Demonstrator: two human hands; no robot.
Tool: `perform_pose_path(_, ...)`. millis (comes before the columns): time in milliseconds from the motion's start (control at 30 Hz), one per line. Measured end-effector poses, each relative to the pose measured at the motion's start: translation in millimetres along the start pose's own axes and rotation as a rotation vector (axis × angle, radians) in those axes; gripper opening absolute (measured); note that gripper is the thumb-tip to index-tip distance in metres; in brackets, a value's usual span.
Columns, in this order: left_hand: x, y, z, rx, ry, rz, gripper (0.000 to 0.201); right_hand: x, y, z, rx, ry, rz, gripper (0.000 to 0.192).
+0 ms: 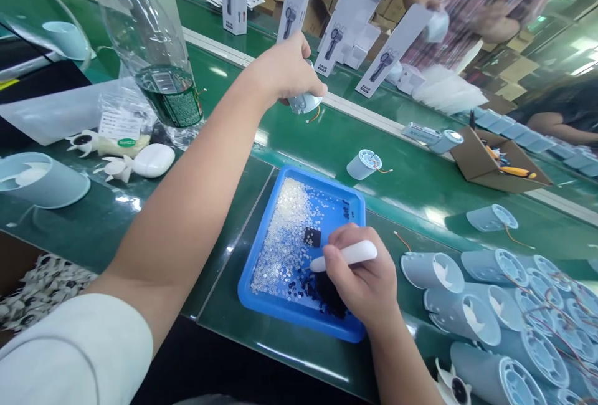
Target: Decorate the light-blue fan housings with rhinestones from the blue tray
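Left hand (284, 71): gripping a small fan motor housing (304, 102), upper centre; light, rigid, held by its sides
Right hand (362, 280): pinching a white pick-up pen (344, 256) over the blue tray (261, 298)

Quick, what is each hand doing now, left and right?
Left hand: closed on a fan housing.
Right hand: closed on a white pen tool, over the blue tray.

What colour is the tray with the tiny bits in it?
The tray is bright blue, seen from the head camera.
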State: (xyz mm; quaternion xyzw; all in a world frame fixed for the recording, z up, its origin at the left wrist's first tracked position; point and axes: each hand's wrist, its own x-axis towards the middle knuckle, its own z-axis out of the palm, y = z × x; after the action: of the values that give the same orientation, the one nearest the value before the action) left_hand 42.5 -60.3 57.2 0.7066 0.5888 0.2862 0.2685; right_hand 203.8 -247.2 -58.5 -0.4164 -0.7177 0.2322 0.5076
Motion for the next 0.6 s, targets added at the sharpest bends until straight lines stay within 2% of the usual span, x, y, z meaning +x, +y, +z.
perform_pose_path(367,4.1,-3.7,5.0,0.079,-0.034,-0.012,0.054,-2.2,3.1,0.9,0.005,-0.063,0.013,0.020)
perform_pose_path(433,4.5,-4.2,4.7,0.097,-0.043,-0.004,0.051,-2.0,3.4,0.2,-0.019,-0.053,0.010,0.020)
perform_pose_path(600,5.8,-6.2,4.5,0.098,-0.034,0.005,0.058,-1.2,5.4,-3.3,-0.101,0.009,0.009,0.021)
